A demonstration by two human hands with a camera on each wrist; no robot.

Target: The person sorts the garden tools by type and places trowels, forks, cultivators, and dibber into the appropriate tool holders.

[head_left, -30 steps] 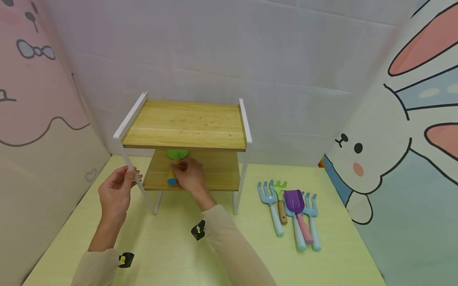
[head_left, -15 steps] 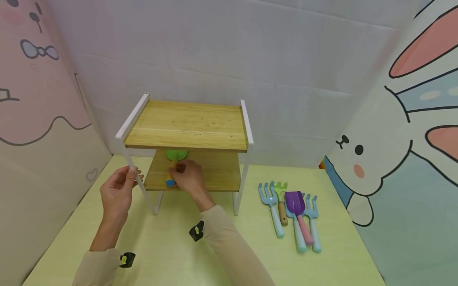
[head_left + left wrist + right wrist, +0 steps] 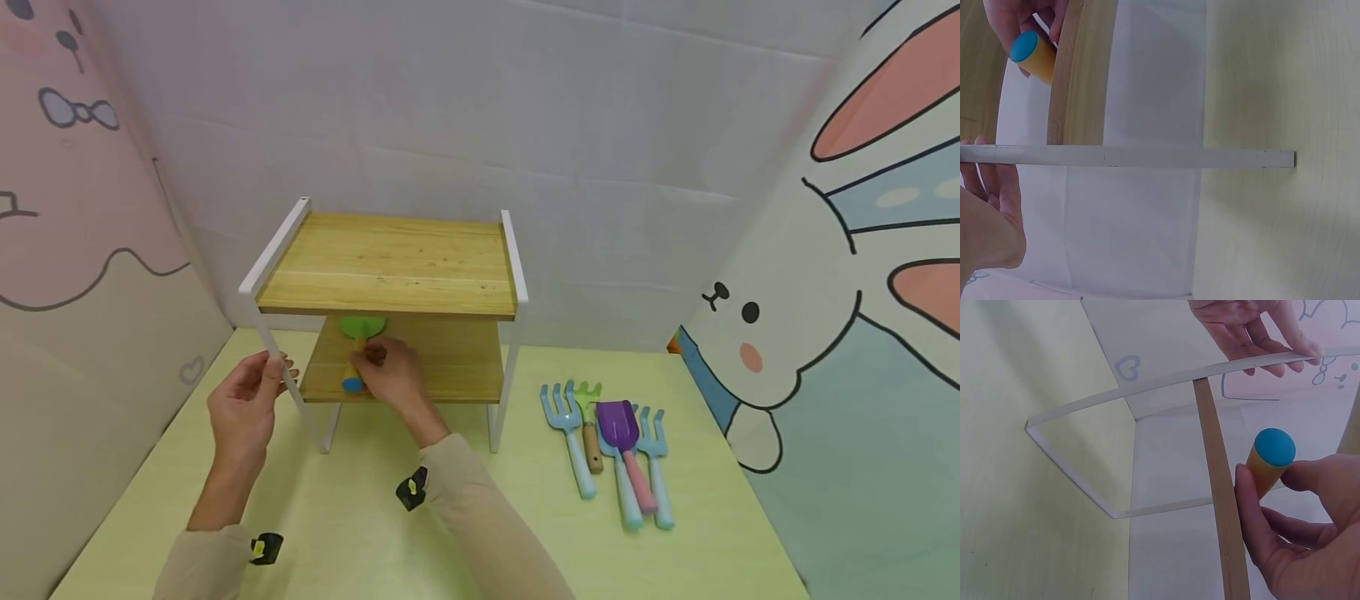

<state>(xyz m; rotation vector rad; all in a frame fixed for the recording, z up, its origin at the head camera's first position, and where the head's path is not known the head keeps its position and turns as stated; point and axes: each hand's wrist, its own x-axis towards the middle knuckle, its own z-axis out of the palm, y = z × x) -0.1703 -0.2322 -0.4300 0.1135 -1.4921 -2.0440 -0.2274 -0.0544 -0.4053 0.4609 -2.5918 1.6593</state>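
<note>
1. Nearest, two beige sleeves reached in over the pale yellow-green table, a small black device beside each cuff.
2. Toward the table's right edge, handles to the near side, lay a light-blue fork, then just beside it a green rake with a wooden handle, a purple shovel with a pink handle lying over a light-blue tool, and a second light-blue fork furthest right.
3. The left hand held the left front leg of the white frame, its thumb on the near side and its fingers behind.
4. The right hand reached in beneath the upper board, its grip narrow, thumb and fingers pinching the yellow-orange handle of a green-headed tool.
5. That tool was at the lower board, toward its left edge; the blue cap faced outward near the front edge, and the green end pointed to the back, partly hidden by the upper board. Whether the handle rested on the wood or sat slightly above it, I could not quite tell.
6. Beyond the table's back edge hung a white cloth, with a rabbit panel along the right edge.
</note>
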